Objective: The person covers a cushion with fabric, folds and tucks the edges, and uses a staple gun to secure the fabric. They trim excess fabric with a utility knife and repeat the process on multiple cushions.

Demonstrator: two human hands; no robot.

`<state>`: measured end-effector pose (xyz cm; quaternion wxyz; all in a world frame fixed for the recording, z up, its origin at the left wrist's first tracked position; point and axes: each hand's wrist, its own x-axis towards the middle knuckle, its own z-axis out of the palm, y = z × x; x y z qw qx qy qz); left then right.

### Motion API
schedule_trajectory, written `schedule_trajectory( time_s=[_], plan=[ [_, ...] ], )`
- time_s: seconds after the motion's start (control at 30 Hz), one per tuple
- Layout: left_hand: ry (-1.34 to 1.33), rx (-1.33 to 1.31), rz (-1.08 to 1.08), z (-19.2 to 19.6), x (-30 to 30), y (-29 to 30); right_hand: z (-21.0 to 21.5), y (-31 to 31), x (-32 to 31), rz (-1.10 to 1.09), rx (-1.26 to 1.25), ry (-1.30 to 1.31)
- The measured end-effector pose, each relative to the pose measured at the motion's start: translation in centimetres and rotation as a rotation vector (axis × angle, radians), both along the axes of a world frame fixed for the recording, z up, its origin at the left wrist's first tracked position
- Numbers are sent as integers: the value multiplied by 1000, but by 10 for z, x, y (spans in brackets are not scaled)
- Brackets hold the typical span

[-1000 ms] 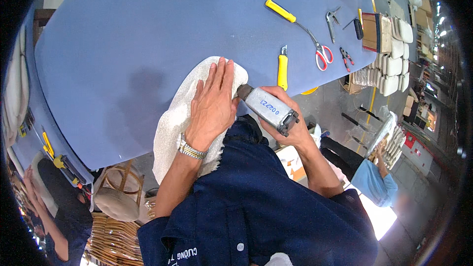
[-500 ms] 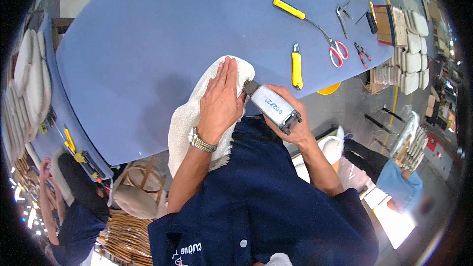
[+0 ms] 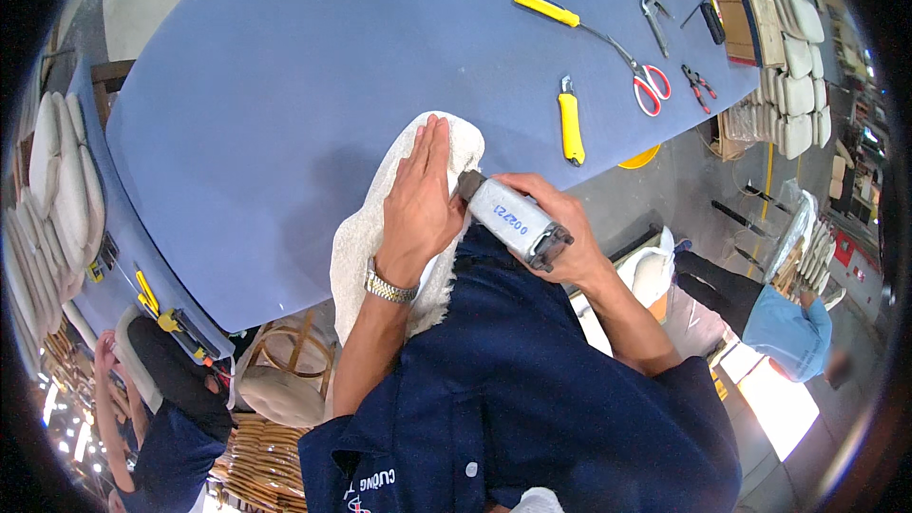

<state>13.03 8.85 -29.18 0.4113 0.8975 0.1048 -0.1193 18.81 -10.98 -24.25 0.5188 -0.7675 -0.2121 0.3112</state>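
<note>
Left hand [image 3: 418,204] flat, fingers together, pinning white fleecy cushion cover [image 3: 366,237] at near edge of blue surface [image 3: 285,85]. Right hand [image 3: 556,233] wrapped around grey power tool [image 3: 511,218], nose just beside left fingertips. Risk: tool slips, nicks fingers; fabric bunches. Cover nubby, soft, draping off edge.

Grey power tool [image 3: 513,218] tilted, nose against white fleecy cushion [image 3: 380,228] overhanging blue table edge.

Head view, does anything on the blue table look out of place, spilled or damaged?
Nothing stands out. The left hand presses flat on the white fabric piece at the blue table edge, the right hand holds a grey power tool, and the hand tools lie tidy.
</note>
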Motion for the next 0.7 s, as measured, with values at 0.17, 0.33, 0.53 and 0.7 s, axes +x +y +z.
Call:
schedule_trajectory(
  time_s=[0.17,0.33,0.53,0.7],
  plan=[
    [-20,-24,24,2,3,-3,10,8,11,64,-129,41],
    [-11,50,19,3,5,-6,11,9,19,80,-169,74],
    [-37,5,1,2,1,3,-13,-1,1,-12,31,-87],
    [-102,21,-17,-10,-4,5,-8,-6,-8,-85,66,-181]
  ],
)
